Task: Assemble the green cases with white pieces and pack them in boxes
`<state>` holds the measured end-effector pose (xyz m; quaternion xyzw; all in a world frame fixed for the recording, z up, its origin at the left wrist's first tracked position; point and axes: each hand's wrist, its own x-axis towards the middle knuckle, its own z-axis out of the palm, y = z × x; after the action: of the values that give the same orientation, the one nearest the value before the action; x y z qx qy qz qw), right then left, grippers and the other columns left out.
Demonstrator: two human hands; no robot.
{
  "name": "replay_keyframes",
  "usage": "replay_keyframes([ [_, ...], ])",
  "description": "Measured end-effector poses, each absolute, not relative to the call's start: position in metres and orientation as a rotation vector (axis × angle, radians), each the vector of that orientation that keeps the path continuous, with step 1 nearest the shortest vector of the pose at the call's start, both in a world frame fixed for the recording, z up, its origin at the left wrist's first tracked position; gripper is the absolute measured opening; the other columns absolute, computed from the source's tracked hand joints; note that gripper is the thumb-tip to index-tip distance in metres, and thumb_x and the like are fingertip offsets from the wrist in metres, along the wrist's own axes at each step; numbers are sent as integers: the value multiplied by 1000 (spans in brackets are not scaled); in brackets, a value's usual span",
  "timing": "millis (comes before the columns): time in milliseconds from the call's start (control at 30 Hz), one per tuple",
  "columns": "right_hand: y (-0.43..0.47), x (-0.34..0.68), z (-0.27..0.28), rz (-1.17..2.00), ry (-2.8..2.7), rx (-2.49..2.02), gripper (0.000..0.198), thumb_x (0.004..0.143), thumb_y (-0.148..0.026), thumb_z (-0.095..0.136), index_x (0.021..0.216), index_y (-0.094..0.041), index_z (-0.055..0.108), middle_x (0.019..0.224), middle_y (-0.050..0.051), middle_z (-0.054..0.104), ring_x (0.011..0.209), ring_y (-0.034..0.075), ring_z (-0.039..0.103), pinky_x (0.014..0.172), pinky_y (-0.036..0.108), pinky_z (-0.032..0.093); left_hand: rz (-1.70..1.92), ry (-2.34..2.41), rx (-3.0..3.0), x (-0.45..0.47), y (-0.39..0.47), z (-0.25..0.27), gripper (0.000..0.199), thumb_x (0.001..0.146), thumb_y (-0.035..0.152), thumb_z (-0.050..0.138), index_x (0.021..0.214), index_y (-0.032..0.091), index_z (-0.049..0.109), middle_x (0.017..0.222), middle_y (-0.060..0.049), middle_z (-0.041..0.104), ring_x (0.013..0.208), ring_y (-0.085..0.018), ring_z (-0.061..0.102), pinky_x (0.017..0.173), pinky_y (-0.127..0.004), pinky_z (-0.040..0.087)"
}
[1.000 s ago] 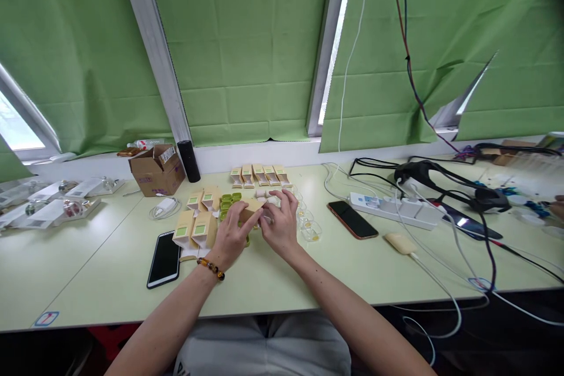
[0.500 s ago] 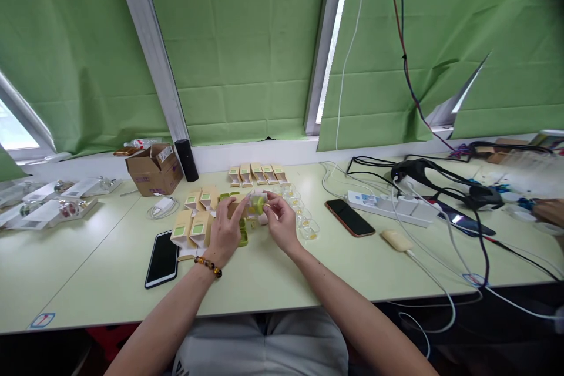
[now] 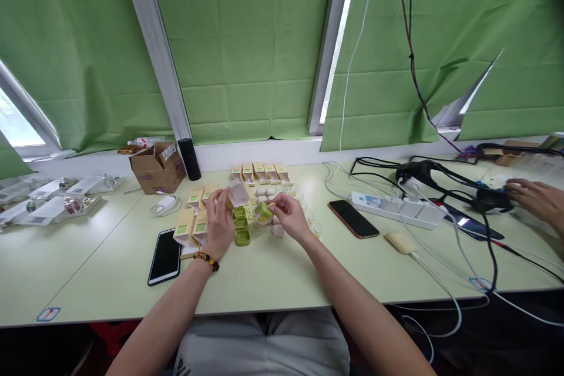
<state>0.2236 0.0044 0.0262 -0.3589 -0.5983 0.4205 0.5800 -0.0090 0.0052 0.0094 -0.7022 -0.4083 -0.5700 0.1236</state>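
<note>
Across one long pale-yellow tabletop (image 3: 106, 282), we count one brown cardboard box (image 3: 156, 178) and two working hands. We see the left hand (image 3: 219, 223) gripping one cream paper carton (image 3: 239, 194), open end tilted up; four similar cartons (image 3: 183, 224) stand beside it, five more (image 3: 260, 174) behind. Between the hands, three olive-green square containers (image 3: 241, 223) line up; the right hand (image 3: 291, 217) pinches one rounded green piece (image 3: 262, 213).
</note>
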Motion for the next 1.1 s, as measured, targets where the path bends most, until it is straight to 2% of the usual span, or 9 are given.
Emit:
replay_keyframes([
  [100,1,232,32,943,-1734,-904,13,85,-31,72,81,-23,63,98,6,80,96,24,74,86,37,56,-1841,-1123,-2063,-12,9,4,68,96,3,50,159,28,43,148,-16,52,144,-29,50,114,-50,53],
  [167,-3,234,35,849,-1927,-995,5,86,-23,68,82,-22,66,96,5,80,93,23,74,85,36,53,-1956,-1074,-2111,-11,10,0,65,97,8,54,158,28,43,151,-16,51,147,-29,48,111,-48,55],
  [300,-10,230,38,631,-2188,-1115,10,83,-12,68,77,-21,70,88,4,81,83,21,71,81,34,49,-2312,-1032,-2213,-5,7,-1,64,97,23,66,156,30,43,157,-15,48,148,-30,48,111,-45,55],
  [467,-10,225,37,489,-2315,-1107,11,78,-11,75,75,-20,71,83,2,79,81,22,69,99,42,44,-2949,-1172,-2361,3,3,11,75,98,46,72,160,34,32,140,-12,65,130,-26,65,108,-43,57],
  [567,-9,226,36,495,-2330,-1113,9,77,-12,75,77,-21,73,81,1,78,78,21,68,99,42,44,-3342,-1175,-2347,3,4,17,65,95,49,76,149,34,43,140,-9,67,120,-24,70,102,-46,61],
  [667,-10,229,38,554,-2330,-1063,10,78,-17,78,86,-22,76,89,2,78,86,23,69,95,40,46,-3592,-1104,-2331,3,3,22,51,96,45,76,138,29,51,140,-9,68,113,-24,74,97,-47,64],
  [833,-7,229,41,652,-1994,-1019,19,91,-36,69,105,-25,76,112,7,77,109,28,67,98,43,48,-3760,-1054,-2380,5,-4,30,38,100,38,71,131,22,57,132,-15,73,104,-26,78,86,-43,67],
  [1000,4,214,39,841,-1693,-927,41,93,-54,67,119,-24,73,122,10,76,115,29,67,96,43,52,-3748,-1180,-2409,10,-5,29,44,97,38,74,135,21,58,130,-16,74,100,-29,79,79,-42,68],
  [1100,10,201,40,962,-1638,-846,49,90,-63,70,119,-24,74,121,10,76,113,28,67,96,41,53,-3664,-1215,-2433,13,-5,25,51,94,45,77,134,21,57,127,-14,74,96,-28,79,77,-42,68],
])
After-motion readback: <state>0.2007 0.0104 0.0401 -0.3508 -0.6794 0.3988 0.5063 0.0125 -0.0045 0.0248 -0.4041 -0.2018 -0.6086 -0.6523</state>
